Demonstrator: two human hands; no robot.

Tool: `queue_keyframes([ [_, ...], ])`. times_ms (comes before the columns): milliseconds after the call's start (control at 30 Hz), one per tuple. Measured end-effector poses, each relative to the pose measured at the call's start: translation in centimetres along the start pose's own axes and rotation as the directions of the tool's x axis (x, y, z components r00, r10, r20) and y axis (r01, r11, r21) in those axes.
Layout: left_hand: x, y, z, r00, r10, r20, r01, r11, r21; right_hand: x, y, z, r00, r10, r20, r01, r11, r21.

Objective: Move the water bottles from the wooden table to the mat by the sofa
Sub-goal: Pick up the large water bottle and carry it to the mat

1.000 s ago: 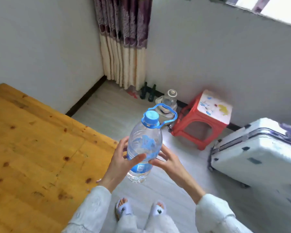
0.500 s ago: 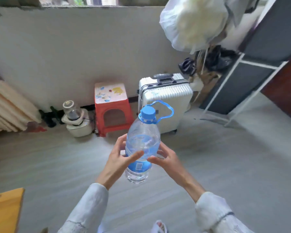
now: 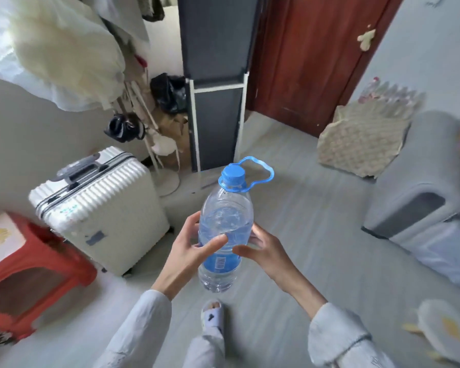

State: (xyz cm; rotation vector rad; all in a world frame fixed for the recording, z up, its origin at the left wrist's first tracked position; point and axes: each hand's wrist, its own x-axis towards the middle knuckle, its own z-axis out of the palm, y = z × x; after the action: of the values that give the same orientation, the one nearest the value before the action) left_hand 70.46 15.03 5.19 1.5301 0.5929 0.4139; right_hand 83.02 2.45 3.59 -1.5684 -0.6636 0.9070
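Note:
A clear water bottle with a blue cap, blue carry loop and blue label is held upright in front of me, above the grey floor. My left hand grips its left side, thumb across the front. My right hand holds its right side. A grey sofa stands at the right. A pale mat with a yellow mark lies on the floor at the lower right, beside the sofa. The wooden table is out of view.
A white ribbed suitcase stands at the left, with a red plastic stool beside it. A dark grey fabric cabinet and a red-brown door are ahead. A patterned cushion leans by the sofa. My slippered foot is below the bottle.
The view has swung right, away from the wooden table and curtain, past the stool and suitcase, to the door and sofa. Both hands keep the same hold on the bottle.

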Motion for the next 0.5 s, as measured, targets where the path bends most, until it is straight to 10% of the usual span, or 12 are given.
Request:
queue_keyframes([
  [500,33.4,5.1,16.5,0.898,0.057,0.437,-0.078,0.996,0.031,18.7,-2.8,-24.6,0.913,-0.016,-0.407,0.019,1.0,0.003],
])
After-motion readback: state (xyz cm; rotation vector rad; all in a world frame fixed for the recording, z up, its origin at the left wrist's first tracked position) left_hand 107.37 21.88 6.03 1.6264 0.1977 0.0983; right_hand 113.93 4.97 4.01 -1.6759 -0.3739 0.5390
